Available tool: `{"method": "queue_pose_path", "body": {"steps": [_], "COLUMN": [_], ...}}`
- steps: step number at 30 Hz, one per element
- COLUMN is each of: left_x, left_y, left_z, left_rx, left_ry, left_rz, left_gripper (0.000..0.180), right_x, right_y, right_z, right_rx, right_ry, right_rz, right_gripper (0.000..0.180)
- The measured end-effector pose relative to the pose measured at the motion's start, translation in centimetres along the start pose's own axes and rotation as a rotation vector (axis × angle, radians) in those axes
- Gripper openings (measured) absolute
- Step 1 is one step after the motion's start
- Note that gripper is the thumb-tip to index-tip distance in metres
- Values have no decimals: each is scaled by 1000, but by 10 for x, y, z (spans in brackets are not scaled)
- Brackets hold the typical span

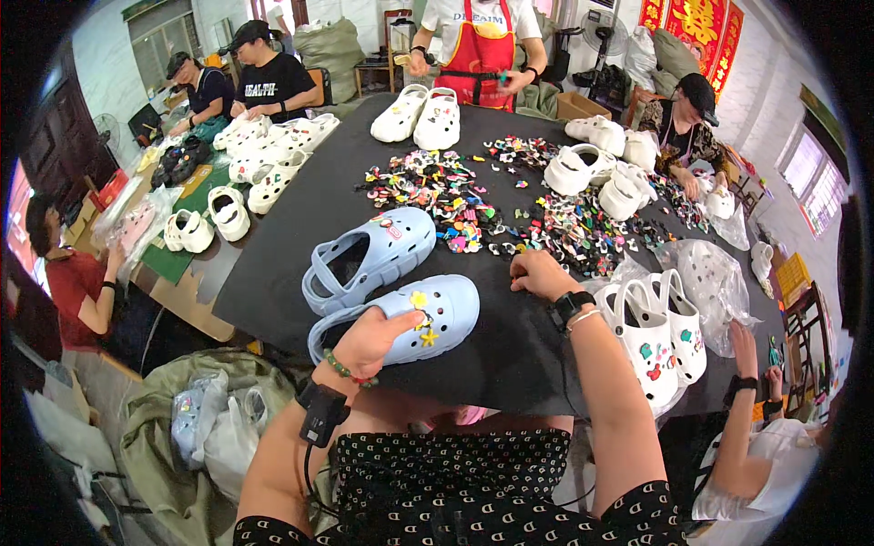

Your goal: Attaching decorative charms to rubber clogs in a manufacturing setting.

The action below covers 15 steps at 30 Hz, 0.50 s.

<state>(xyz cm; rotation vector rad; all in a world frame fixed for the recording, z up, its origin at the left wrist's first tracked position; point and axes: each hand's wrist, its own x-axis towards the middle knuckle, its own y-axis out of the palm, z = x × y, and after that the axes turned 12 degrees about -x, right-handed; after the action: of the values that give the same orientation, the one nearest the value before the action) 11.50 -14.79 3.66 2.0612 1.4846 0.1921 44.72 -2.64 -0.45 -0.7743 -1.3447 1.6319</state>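
Head view: pale blue clog (401, 318) lies on its side-ish at the near edge of the black table (300, 227), toe to the right, with a yellow flower charm (418, 299) and a yellow star charm (429, 338) already seated in its upper.

Risk, as I judge it: the clog sits close to the table's front edge and is steadied only from the heel end, so a hard push on a charm could tip it off toward the lap. Loose charms are tiny; one pinched badly could flick away into the heap.

Left hand (371, 338): grip wrapped over the heel half of the clog, fingers curled on the upper, holding it down. Right hand (539, 273): knuckles up, fingertips pressed to the table at the edge of the pile of coloured charms (455, 196); cannot tell whether it has pinched one.

Just behind, touching or nearly so, lies the second blue clog (369, 255). To the right stand white clogs with charms (660, 337) beside a clear plastic bag (715, 282). Other workers sit around the table with more white clogs (273, 155).
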Motion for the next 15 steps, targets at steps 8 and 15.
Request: {"method": "queue_pose_path", "body": {"steps": [8, 15], "left_x": [4, 2], "left_y": [-7, -9], "left_z": [8, 7], "left_rx": [-19, -46], "left_ry": [17, -7], "left_rz": [19, 55], "left_gripper": [36, 39], "right_x": [-10, -23], "right_y": [-10, -78], "right_z": [17, 123], "right_rx": [-68, 588], "right_ry": [-9, -211], "right_rz": [-160, -72], "right_gripper": [12, 12]}}
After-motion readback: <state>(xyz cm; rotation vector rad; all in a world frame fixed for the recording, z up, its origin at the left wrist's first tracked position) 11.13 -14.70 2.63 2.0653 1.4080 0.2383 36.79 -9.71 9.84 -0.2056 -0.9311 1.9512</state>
